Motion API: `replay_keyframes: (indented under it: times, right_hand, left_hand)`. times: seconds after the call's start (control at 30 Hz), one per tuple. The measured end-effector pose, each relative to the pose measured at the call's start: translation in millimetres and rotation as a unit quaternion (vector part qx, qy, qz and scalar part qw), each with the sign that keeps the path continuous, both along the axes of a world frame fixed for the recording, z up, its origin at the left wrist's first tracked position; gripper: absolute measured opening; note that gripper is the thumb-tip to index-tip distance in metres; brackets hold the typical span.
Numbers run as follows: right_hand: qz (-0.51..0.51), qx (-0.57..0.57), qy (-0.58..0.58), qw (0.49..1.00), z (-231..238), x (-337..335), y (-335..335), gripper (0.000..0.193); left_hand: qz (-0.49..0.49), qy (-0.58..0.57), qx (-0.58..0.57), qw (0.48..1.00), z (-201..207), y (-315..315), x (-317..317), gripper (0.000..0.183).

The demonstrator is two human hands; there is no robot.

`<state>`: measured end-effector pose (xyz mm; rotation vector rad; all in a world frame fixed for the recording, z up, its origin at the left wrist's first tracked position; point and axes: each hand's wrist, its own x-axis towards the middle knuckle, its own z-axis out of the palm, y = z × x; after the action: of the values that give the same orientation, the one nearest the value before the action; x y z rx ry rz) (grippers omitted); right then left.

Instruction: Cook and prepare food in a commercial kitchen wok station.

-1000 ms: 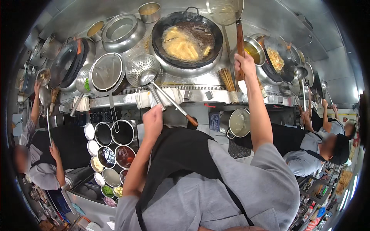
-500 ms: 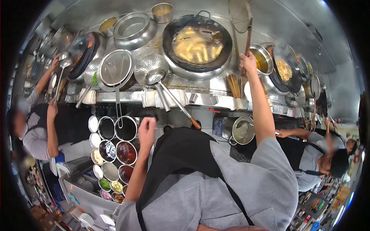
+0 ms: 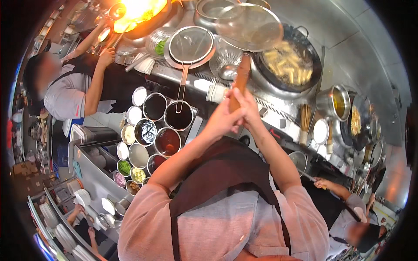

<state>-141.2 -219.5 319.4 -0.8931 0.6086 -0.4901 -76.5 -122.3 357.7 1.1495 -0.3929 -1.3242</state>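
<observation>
A round wire-mesh skimmer [image 3: 249, 26] with a thick wooden handle is held out over the stove. My right hand [image 3: 248, 108] is closed round the handle's lower part. My left hand [image 3: 223, 118] meets it there, fingers wrapped at the handle's end, partly overlapping the right. The mesh hangs between a steel pot ring and a black wok [image 3: 291, 61], overlapping the wok's left rim. In the wok, pale yellow sticks fry in bubbling oil. Below the mesh, a perforated ladle [image 3: 224, 61] rests on the stove with a solid ladle in it.
A fine strainer [image 3: 191, 45] lies on a bowl to the left. Several sauce and garnish tins [image 3: 155, 106] stand lower left. At far left, a co-worker [image 3: 69, 89] works at a wok with tall flames [image 3: 141, 11]. Right are a bamboo brush [image 3: 305, 118], an oil pot [image 3: 333, 103] and another co-worker.
The skimmer has swung from the wok's right to its left side. My left hand, empty before, has joined the right on the handle. Flames have risen at the far-left wok; the view has turned.
</observation>
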Motion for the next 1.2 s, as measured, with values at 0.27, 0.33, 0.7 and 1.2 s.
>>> replay_keyframes:
  times: [0.27,0.33,0.7,1.2]
  right_hand:
    - [-0.122,0.006,0.021,0.992,-43.3,-53.7,-33.2,0.037]
    - [-0.160,-0.091,0.094,0.978,-56.2,-85.4,-44.6,0.032]
    - [-0.177,-0.230,0.366,0.884,-184.3,-262.3,-39.1,0.021]
    - [0.137,-0.641,0.488,0.576,-395.4,-345.5,-63.4,0.048]
  left_hand:
    - [0.095,-0.089,0.113,0.985,-42.5,79.4,69.8,0.020]
    - [0.098,-0.079,0.099,0.987,-57.9,86.7,73.7,0.019]
    - [0.150,-0.019,0.103,0.983,-91.4,89.0,75.2,0.012]
    - [0.318,0.121,0.047,0.939,-95.3,167.3,45.3,0.029]
